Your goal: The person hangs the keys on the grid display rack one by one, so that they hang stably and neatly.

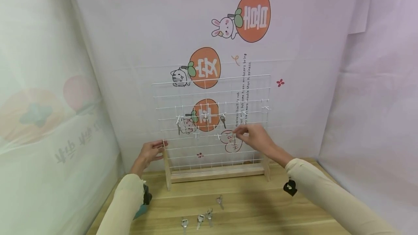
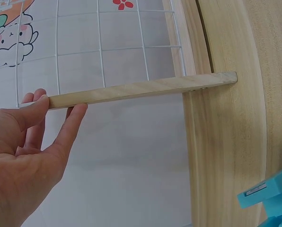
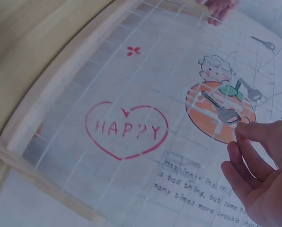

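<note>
My left hand (image 1: 151,153) steadies the wire grid rack (image 1: 215,171) by its left wooden upright. In the left wrist view, the thumb and fingers lie on opposite sides of this upright (image 2: 131,91). My right hand (image 1: 256,137) is in front of the grid, right of centre, thumb and forefinger pinched together. A silver key (image 3: 224,111) shows at those fingertips in the right wrist view, its shaft pointing away from the hand. Farther left on the grid hang other keys, among them a dark one (image 1: 223,120) and one near the left side (image 1: 179,129).
Several loose keys (image 1: 200,220) lie on the wooden table (image 1: 248,206) in front of the rack. White hooks (image 1: 196,135) stick out from the grid. A teal and black object (image 1: 143,204) is beside the left forearm. A printed white cloth (image 1: 294,46) stands behind.
</note>
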Action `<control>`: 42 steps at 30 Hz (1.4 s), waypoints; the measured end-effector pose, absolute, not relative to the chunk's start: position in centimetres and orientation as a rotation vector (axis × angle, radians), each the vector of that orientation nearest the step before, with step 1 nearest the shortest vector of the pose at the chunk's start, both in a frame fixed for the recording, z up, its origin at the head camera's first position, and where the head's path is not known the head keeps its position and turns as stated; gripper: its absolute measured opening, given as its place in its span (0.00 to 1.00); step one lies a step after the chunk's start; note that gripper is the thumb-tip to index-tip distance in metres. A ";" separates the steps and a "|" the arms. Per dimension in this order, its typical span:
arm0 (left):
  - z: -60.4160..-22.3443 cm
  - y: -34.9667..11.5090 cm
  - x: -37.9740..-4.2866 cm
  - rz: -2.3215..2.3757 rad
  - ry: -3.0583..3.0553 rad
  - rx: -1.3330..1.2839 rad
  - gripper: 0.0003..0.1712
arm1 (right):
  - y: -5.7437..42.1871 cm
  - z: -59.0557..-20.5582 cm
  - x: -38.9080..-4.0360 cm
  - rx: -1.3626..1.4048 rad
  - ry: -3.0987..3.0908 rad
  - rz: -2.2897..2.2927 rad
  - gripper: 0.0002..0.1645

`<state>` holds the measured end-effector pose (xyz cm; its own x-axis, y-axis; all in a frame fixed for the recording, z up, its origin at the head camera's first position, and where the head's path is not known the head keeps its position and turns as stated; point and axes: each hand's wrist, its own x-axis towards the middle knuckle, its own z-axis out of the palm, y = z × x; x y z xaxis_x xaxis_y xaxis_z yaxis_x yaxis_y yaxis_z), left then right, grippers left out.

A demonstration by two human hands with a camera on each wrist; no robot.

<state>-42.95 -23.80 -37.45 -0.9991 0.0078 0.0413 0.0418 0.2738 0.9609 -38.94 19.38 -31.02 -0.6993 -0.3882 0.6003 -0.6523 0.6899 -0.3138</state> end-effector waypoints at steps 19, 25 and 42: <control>-37.8 -24.1 -42.9 -1.872 -2.480 -0.035 0.25 | 22.1 -26.7 -39.6 0.685 -2.298 0.693 0.07; -37.8 -24.0 -42.8 -1.871 -2.473 -0.035 0.25 | 22.9 -26.7 -40.4 0.636 -2.304 0.719 0.08; -37.5 -23.7 -43.1 -1.898 -2.448 -0.015 0.25 | 23.5 -27.1 -40.9 0.589 -2.287 0.804 0.14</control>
